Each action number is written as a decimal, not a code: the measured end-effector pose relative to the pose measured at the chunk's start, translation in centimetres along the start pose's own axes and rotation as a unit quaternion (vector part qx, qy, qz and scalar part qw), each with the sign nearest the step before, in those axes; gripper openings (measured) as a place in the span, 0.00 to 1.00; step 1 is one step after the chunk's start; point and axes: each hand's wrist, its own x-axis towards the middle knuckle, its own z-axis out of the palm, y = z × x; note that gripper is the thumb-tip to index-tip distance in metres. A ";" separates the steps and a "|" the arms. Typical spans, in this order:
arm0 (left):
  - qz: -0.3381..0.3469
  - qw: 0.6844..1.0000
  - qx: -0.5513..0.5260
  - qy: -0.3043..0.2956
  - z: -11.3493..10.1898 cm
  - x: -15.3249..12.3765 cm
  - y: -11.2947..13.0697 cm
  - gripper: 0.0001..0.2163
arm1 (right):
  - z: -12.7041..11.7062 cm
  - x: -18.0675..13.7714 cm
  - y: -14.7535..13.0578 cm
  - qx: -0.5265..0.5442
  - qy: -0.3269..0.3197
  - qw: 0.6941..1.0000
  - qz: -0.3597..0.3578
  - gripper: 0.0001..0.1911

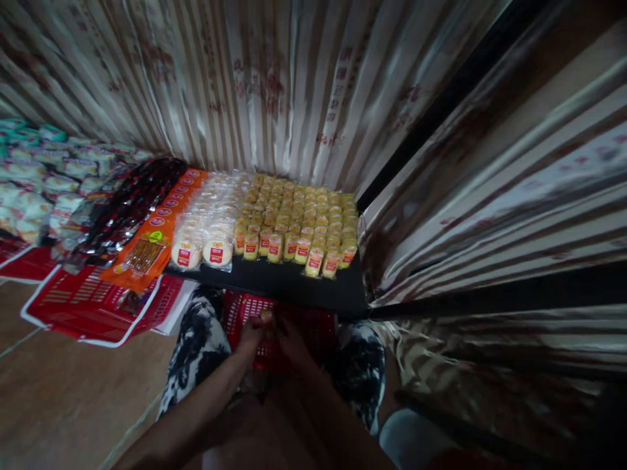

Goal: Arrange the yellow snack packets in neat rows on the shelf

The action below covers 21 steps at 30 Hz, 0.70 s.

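The head view looked down on two bare hands low in front of the person, over a red plastic shopping basket (243, 308) set between legs in black-and-white patterned trousers (196, 346). The left hand (251, 334) had its fingers closed on a small wrapped snack packet (266, 315), which sat at its fingertips above the basket. The right hand (290, 336) was just beside the packet, its fingers bent; the dim light made it impossible to tell how far they were open or whether they touched the wrapper.

Beyond the basket, a black tabletop (304, 290) carried tight rows of yellow-wrapped snacks (298, 212), with clear-wrapped round white crackers (210, 225) to their left. Next came an orange bag of stick snacks (143, 256), then shiny dark packets (130, 205). A second red basket (81, 307) with a white handle stood below them. Pleated, striped curtains (294, 85) hung behind the table.
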 end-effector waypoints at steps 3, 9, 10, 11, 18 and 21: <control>0.016 1.000 -0.011 -0.004 -0.2 -1.6 0.7 0.11 | -1.1 -1.4 -0.4 0.008 0.023 0.999 -0.022 0.18; 0.118 0.993 0.010 -0.016 0.8 -3.9 4.2 0.14 | -4.0 -3.2 -3.3 -0.033 0.078 0.992 -0.090 0.19; 0.147 0.989 0.005 -0.025 1.2 -4.3 5.0 0.14 | -4.5 -3.3 -4.0 -0.044 0.087 0.990 -0.102 0.19; 0.175 0.984 -0.008 -0.037 1.6 -4.8 5.8 0.14 | -5.1 -3.3 -4.6 -0.057 0.094 0.987 -0.113 0.19; 0.307 0.950 0.052 -0.001 2.8 -5.0 10.3 0.16 | -6.8 -2.5 -8.1 -0.144 0.185 0.954 -0.190 0.19; 0.353 0.929 0.102 0.046 2.5 -3.7 12.0 0.17 | -6.8 -1.6 -8.8 -0.166 0.220 0.939 -0.207 0.20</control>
